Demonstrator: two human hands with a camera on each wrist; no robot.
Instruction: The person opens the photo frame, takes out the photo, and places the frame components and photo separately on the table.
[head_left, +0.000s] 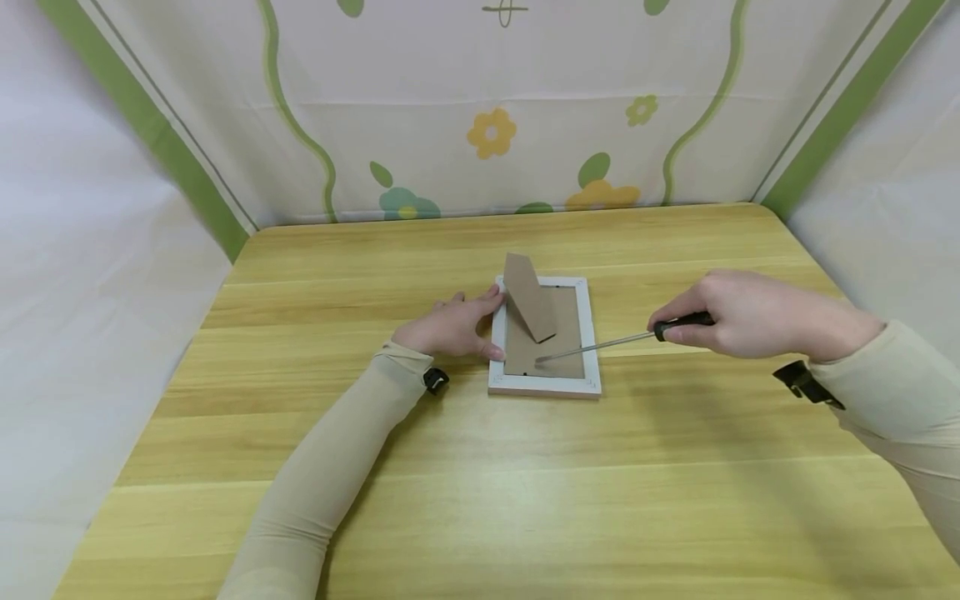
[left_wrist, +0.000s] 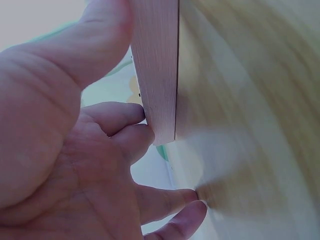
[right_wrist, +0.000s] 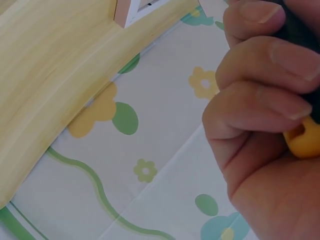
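A white picture frame (head_left: 545,386) lies face down on the wooden table, its brown backing board (head_left: 567,317) showing. The brown easel stand (head_left: 527,296) juts up from the board. My left hand (head_left: 453,327) rests thumb and fingertips along the frame's left border; in the left wrist view, the thumb and two fingers touch the frame's side (left_wrist: 159,75), while other fingertips reach the tabletop. My right hand (head_left: 750,315) grips a screwdriver (head_left: 611,342) by its black handle, which has a yellow end in the right wrist view. The blade tip is over the lower backing; contact is unclear.
The wooden table (head_left: 525,500) has a back edge along a white cloth (head_left: 420,75) printed with flowers and green lines. White cloth walls also flank both sides. Small dark tabs sit at the backing's edges. Dark straps circle both wrists.
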